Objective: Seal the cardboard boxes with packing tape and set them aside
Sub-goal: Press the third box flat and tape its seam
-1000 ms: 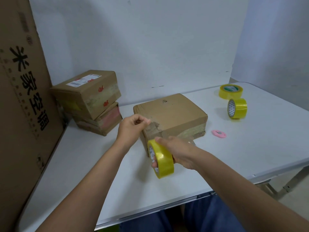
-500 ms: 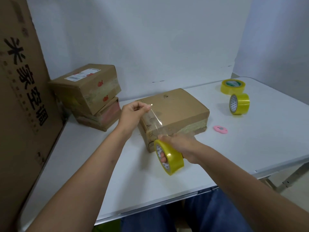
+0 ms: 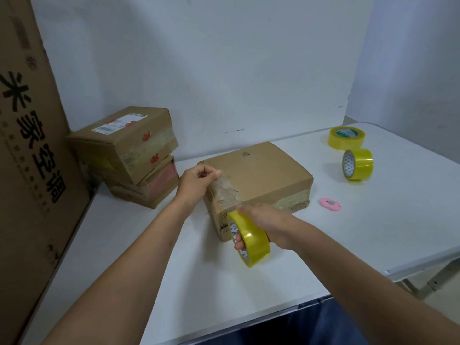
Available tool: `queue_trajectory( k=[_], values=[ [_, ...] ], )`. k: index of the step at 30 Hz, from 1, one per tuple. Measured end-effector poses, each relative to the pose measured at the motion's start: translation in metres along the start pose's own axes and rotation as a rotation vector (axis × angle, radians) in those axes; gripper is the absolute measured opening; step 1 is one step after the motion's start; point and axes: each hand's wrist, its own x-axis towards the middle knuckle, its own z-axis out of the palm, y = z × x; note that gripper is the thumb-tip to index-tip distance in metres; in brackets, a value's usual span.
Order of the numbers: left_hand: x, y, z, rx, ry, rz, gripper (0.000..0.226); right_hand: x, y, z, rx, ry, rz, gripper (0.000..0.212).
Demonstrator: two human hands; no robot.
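A flat brown cardboard box (image 3: 268,175) lies in the middle of the white table (image 3: 373,220). My right hand (image 3: 263,220) grips a yellow roll of packing tape (image 3: 251,242) in front of the box's near left corner, fingers through its core. My left hand (image 3: 199,178) pinches the free end of the clear tape strip (image 3: 227,192) at the box's top left edge. The strip runs from the roll up over that corner.
Two taped cardboard boxes (image 3: 129,148) are stacked at the back left. A tall cardboard sheet (image 3: 27,155) stands along the left edge. Two more yellow tape rolls (image 3: 346,136) (image 3: 358,164) and a pink cutter (image 3: 329,204) lie on the right.
The tape strip has been pulled out between my hands and laid down over the box's near left corner. My right hand and the roll moved down and right; my left moved up onto the box top.
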Motion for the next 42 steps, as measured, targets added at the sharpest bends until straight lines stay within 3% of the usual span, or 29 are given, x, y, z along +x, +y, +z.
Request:
queue_trajectory(
  k=[42],
  values=[
    [0.003, -0.021, 0.012, 0.324, 0.076, 0.101, 0.014, 0.002, -0.007, -0.005, 0.006, -0.026, 0.068, 0.023]
  ],
)
